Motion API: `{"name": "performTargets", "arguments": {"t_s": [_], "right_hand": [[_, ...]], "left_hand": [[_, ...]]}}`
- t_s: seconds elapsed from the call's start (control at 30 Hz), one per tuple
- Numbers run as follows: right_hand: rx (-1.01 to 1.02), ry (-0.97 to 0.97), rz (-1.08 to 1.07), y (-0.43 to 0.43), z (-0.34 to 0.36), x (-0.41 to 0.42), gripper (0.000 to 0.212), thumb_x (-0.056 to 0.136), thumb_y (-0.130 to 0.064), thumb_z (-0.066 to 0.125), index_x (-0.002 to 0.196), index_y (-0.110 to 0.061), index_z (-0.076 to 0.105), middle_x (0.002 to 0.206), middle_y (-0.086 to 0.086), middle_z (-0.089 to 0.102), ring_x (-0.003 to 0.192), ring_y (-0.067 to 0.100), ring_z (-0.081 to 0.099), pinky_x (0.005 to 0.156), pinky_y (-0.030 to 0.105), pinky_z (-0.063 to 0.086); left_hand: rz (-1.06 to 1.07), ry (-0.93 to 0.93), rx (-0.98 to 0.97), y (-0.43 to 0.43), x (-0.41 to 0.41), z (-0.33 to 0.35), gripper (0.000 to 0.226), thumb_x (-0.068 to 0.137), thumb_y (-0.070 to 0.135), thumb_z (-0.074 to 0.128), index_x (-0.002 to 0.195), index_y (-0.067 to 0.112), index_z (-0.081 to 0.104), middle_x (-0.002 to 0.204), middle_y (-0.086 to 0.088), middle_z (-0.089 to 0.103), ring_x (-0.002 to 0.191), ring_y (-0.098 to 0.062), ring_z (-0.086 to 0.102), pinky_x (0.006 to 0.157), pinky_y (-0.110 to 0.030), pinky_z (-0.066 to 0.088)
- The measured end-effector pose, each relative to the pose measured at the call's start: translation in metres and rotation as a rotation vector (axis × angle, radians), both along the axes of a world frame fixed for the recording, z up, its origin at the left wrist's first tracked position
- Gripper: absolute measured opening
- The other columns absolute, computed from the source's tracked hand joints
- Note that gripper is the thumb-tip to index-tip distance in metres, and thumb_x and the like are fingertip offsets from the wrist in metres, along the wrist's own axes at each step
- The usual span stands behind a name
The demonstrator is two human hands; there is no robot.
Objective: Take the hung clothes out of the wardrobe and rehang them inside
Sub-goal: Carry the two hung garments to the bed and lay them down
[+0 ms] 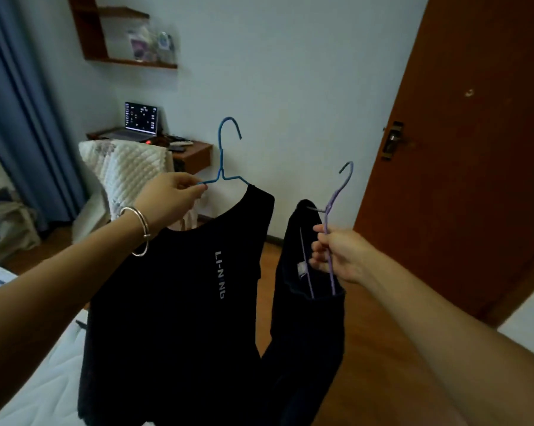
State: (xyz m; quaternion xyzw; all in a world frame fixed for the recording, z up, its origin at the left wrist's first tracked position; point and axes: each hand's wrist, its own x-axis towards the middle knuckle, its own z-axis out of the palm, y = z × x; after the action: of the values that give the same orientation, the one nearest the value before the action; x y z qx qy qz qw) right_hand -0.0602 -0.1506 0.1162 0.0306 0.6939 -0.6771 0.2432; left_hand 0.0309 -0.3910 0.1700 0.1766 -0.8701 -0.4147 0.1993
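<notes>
Clothes hang from both hands, out in the room and off any rail. The left hand [170,195] pinches one shoulder of a blue hanger [221,155] just below its neck, and a black sleeveless top [173,318] with pale lettering drops from the wire. The right hand [339,256] curls its fingers round the stem of a purple hanger [336,195], which tilts away from the fist. A dark garment [308,318] is bunched on it and sags beneath the hand. The two pieces hang just beside each other.

No wardrobe shows, so the step in hand is probably carrying both back to it. It would go best with the hooks upright and apart so the wires cannot tangle. The purple hanger should be levelled before its load slides, and the hangers hooked on one at a time.

Beyond the left hand stands a desk [195,153] with a laptop [141,118]. Beyond the right hand is a brown door [475,149], and under the left arm a bed [29,379].
</notes>
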Motion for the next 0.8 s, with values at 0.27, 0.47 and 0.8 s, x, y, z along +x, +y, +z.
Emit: {"name": "performTargets", "arguments": {"t_s": [0.27,0.47,0.8], "right_hand": [[0.246,0.343,0.002,-0.013,0.016,-0.136,0.015,0.096,-0.01,0.042,0.101,-0.012,0.056,0.066,0.002,0.047,0.042,0.01,0.027,0.026,0.009,0.015],[0.328,0.479,0.182,-0.042,0.017,-0.255,0.019,0.089,-0.012,0.054,0.08,0.0,0.066,0.069,0.01,0.053,0.045,0.013,0.028,0.034,0.014,0.022],[0.407,0.74,0.404,-0.163,0.039,-0.384,0.039,0.086,-0.014,0.058,0.047,-0.012,0.054,0.062,0.009,0.056,0.064,0.023,0.051,0.064,0.028,0.038]], "left_hand": [[0.147,0.018,-0.133,-0.025,-0.078,-0.01,0.016,0.092,0.025,0.05,0.082,0.024,0.062,0.061,0.013,0.059,0.044,0.003,0.053,0.046,-0.004,0.037],[0.298,-0.053,-0.214,-0.022,-0.171,-0.016,0.025,0.091,0.025,0.05,0.096,0.013,0.071,0.062,0.006,0.058,0.055,-0.005,0.047,0.049,-0.008,0.036],[0.654,-0.096,-0.394,-0.089,-0.206,0.006,0.022,0.09,0.02,0.053,0.105,0.013,0.067,0.08,-0.006,0.056,0.087,-0.028,0.06,0.071,-0.022,0.032]]}}
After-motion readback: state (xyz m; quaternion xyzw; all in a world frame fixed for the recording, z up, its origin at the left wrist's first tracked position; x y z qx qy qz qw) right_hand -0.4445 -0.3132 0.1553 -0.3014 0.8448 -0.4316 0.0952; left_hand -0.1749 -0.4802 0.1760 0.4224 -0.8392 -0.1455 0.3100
